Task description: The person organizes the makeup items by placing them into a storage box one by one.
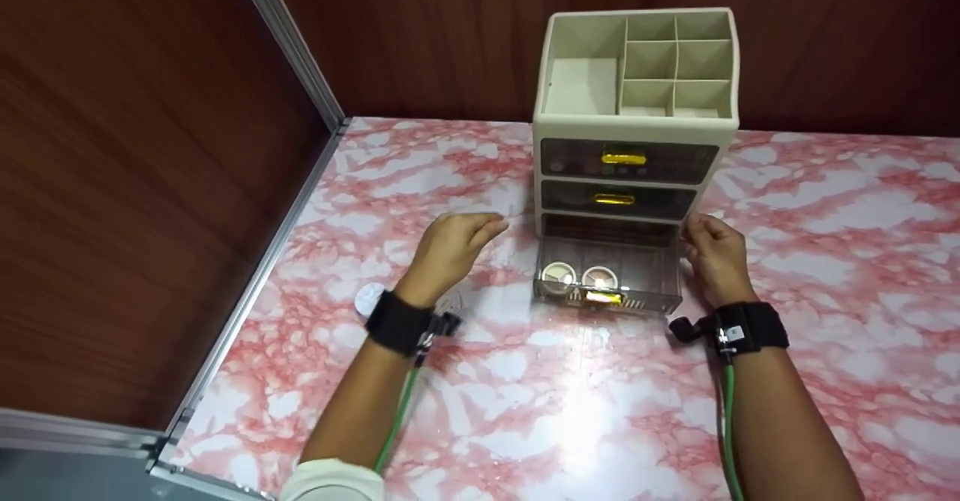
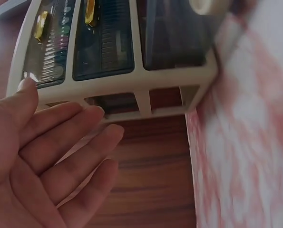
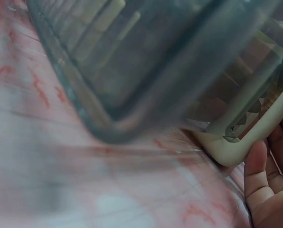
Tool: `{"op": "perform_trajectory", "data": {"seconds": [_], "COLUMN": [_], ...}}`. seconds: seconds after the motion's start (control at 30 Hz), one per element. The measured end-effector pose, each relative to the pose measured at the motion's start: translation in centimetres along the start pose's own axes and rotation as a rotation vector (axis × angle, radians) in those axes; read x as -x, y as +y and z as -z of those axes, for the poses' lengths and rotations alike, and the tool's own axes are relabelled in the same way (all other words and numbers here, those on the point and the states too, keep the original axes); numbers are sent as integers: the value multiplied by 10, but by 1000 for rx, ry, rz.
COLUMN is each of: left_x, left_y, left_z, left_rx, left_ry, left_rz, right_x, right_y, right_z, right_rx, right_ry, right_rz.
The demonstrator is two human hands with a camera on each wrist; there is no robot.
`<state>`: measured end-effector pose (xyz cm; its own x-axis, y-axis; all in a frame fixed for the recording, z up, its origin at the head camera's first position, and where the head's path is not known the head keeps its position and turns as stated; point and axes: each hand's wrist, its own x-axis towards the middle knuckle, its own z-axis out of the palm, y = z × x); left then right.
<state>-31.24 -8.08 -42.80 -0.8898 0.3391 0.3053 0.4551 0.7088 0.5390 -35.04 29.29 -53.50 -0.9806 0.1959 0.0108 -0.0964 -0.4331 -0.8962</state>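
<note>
A cream desktop drawer organizer (image 1: pixel 636 132) stands upright with its clear bottom drawer (image 1: pixel 645 280) pulled out. Two small round cases (image 1: pixel 599 278) lie in that drawer, near its front. To the organizer's left, my left hand (image 1: pixel 454 250) hovers with nothing in it; its fingers (image 2: pixel 77 164) are extended and spread a little in the left wrist view. On the other side, my right hand (image 1: pixel 716 250) holds the lower right edge of the frame, the thumb (image 3: pixel 256 168) against the cream corner. Its other fingers lie along the side, partly hidden.
Two upper drawers with yellow handles (image 1: pixel 623 159) are closed; compartments open on top. A pale round disc (image 1: pixel 369 299) lies by the left wrist, with a clear round piece (image 1: pixel 451 302) beside it. Wooden panels (image 1: pixel 420 43) border the marbled table (image 1: pixel 495 411) behind and left.
</note>
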Motion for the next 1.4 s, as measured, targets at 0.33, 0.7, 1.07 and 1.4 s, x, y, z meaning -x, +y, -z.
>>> {"op": "perform_trajectory", "data": {"seconds": [0.33, 0.7, 1.07, 1.4], "left_x": [63, 87, 92, 80], "left_y": [-12, -40, -46, -36], "left_z": [3, -7, -6, -6], "left_rx": [-231, -285, -218, -242], "left_ry": [-34, -147, -198, -186], "left_rz": [-8, 101, 222, 195], "right_x": [3, 4, -1, -4], "right_y": [8, 11, 6, -1], "right_z": [5, 1, 1, 3], "right_rx": [16, 120, 96, 121], "right_ry": [-15, 7, -19, -60], "right_rz": [-30, -32, -1, 9]}}
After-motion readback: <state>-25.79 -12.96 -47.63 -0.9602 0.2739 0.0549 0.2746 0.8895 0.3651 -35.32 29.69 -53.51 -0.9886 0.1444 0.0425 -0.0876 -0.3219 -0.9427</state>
